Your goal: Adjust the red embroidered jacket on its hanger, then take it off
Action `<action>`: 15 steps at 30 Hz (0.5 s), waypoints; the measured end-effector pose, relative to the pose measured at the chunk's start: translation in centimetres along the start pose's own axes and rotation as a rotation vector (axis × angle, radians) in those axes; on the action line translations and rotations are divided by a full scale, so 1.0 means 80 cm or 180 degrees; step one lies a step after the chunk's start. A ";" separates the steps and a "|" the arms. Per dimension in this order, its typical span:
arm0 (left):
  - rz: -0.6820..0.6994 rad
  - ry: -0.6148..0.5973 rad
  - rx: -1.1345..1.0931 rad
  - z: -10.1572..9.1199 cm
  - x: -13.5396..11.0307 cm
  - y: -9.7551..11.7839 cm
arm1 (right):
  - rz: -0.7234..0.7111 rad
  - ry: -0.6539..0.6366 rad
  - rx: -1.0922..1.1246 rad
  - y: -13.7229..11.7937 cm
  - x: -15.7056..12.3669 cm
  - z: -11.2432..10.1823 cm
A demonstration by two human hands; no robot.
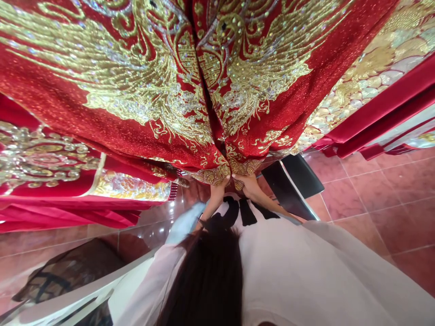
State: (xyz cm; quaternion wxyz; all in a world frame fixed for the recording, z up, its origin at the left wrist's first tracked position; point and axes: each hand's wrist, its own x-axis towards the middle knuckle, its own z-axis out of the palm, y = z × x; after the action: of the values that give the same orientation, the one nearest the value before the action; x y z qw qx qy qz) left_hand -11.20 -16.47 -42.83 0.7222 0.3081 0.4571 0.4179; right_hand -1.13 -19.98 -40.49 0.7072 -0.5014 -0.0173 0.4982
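The red embroidered garment (210,81) is hanging spread wide in front of the person, its centre opening running lengthways straight toward the two hands. The left hand (219,184) is gripping one gold collar edge (212,174); the right hand (245,183) is gripping the other just beside it, both equally near. More red fabric (380,122) is lying alongside, above the tiled floor (374,194).

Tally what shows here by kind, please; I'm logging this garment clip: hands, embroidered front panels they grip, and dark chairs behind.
Hands: 2 (left hand, right hand), each gripping a panel's lower edge
Red, gold-embroidered front panels: 2 (left panel, right panel)
Dark chairs: 1 (chair)
Total: 5
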 end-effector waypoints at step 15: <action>-0.0444 -0.0195 0.0137 -0.017 0.008 0.002 | 0.1182 -0.0419 -0.0816 0.007 -0.015 -0.044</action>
State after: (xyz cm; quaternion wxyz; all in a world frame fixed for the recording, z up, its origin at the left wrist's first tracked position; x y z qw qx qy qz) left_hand -12.34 -15.73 -43.49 0.7564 0.3035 0.4640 0.3470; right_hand -0.24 -23.26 -42.08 0.5313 -0.5481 -0.0340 0.6451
